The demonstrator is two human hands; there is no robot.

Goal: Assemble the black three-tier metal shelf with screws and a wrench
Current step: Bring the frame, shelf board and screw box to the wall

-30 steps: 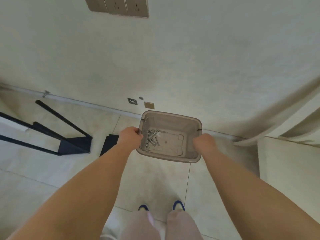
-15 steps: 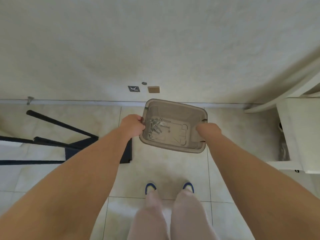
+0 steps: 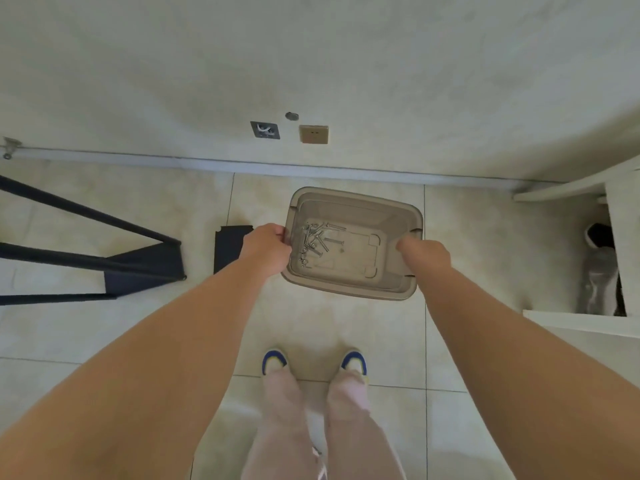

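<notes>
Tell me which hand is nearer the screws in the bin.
Left. The left hand grips the bin's left rim, right beside the screws piled at that end. The right hand holds the opposite rim, across the bin's bare floor.

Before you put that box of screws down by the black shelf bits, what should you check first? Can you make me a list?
1. Left hand grip on the box rim: ok.
2. Right hand grip on the other rim: ok.
3. Screws inside the box: ok, bunched at its left end.
4. Box level: cannot tell.
5. Bare tile ahead of the shoes: ok.
6. Black shelf parts within reach on the left: ok.
7. Wrench: cannot tell, not seen.
</notes>
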